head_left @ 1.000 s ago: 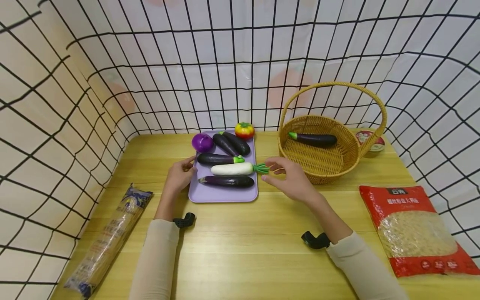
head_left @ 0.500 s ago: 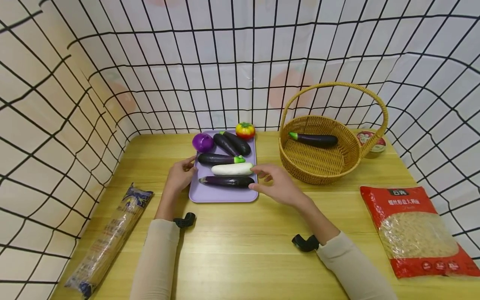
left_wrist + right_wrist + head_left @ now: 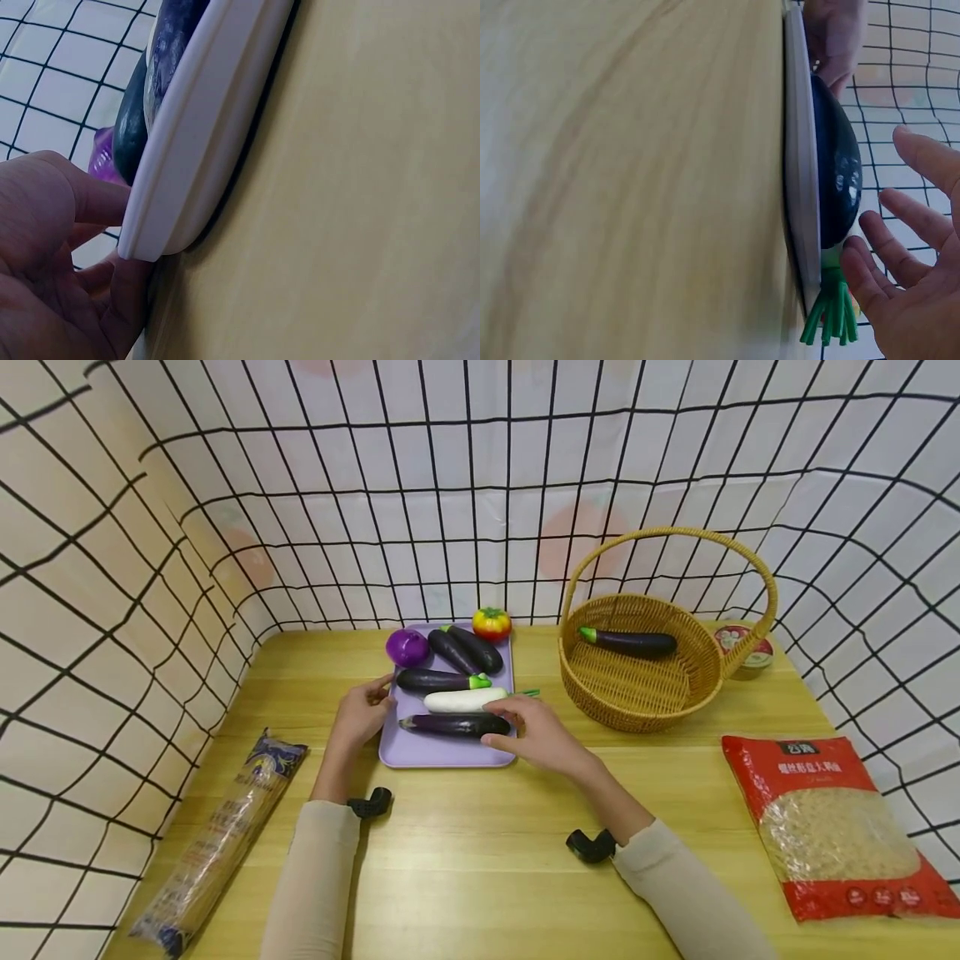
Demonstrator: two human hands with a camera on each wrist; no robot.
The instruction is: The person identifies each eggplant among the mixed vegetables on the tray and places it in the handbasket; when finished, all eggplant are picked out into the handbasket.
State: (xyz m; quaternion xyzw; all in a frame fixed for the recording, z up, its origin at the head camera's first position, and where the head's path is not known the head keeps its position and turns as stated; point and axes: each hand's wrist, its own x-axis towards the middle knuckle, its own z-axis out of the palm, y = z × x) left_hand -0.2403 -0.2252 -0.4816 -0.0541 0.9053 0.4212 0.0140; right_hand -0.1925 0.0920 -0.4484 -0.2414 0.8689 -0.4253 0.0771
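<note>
A light purple tray bears several vegetables. My left hand grips its left rim, thumb above and fingers below in the left wrist view. My right hand hovers at the tray's right side over the end of the front eggplant, its fingers spread and holding nothing. Behind that eggplant lies a white radish; the right hand covers part of its green leaves. Farther back are an eggplant with a green stem, two dark eggplants, a purple onion-like vegetable and a red-yellow tomato.
Right of the tray stands a wicker basket with a tall handle and one eggplant inside. A round tub sits behind it. A red pasta bag lies at right, a noodle pack at left. Black grid mesh surrounds the table.
My right hand has moved left from beside the radish leaves to over the right end of the front eggplant. The left hand stays at the tray's rim.
</note>
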